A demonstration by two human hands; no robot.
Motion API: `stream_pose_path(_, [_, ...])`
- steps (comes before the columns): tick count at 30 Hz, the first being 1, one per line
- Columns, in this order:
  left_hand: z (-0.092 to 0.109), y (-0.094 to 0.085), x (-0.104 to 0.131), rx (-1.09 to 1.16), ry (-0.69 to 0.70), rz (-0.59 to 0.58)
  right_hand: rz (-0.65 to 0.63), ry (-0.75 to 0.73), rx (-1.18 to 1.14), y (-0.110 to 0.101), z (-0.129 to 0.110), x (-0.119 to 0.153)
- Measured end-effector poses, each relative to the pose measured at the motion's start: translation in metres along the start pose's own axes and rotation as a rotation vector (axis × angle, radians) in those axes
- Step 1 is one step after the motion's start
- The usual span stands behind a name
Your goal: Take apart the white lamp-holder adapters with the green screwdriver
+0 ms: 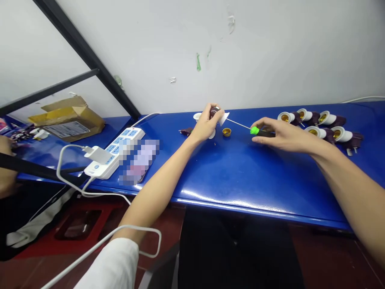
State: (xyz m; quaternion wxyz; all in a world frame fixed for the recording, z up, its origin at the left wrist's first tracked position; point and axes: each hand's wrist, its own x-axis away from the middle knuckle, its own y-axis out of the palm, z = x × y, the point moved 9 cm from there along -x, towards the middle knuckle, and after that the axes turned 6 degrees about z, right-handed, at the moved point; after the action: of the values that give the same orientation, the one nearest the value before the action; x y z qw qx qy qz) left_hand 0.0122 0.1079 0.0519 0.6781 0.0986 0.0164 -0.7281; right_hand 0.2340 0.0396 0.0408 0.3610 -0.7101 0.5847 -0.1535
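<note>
My left hand (207, 120) is closed round a lamp socket (223, 118) with a white rim and a dark brown body, held above the blue table. In my right hand (273, 132) is a screwdriver (254, 130) with a green and black handle. Its thin shaft points left into the socket's white end; the tip is hidden there. Below the socket sits a small brass-coloured threaded cup (226, 132). Beside my left hand lie a dark brown plug part (185, 131) and a white ring-like part (197, 116), both partly covered.
Several white and brown lamp sockets with plugs (339, 134) lie at the right. A white power strip (116, 150) with a charger and a blurred phone (141, 162) are at the left. Beyond the black frame (117, 88) are a cardboard box (70, 120) and another person's arm (6, 168).
</note>
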Motion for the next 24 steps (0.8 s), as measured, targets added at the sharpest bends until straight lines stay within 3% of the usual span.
stream_pose_path(4, [0.011,0.008,0.004,-0.151,0.184,-0.098,-0.069,-0.013,-0.012,0.007,-0.002,0.001])
stream_pose_path(10, [0.006,0.008,0.008,-0.128,0.116,-0.079,0.013,0.062,-0.006,-0.001,0.003,0.003])
stream_pose_path(15, [0.011,0.011,0.010,-0.168,0.146,-0.092,-0.121,0.065,-0.044,0.010,0.002,0.006])
stream_pose_path(20, [0.011,0.013,0.012,-0.220,0.165,-0.116,-0.048,0.111,-0.005,0.005,0.009,0.005])
stream_pose_path(24, [0.012,0.013,0.011,-0.246,0.200,-0.128,-0.101,0.054,0.010,0.010,0.003,0.005])
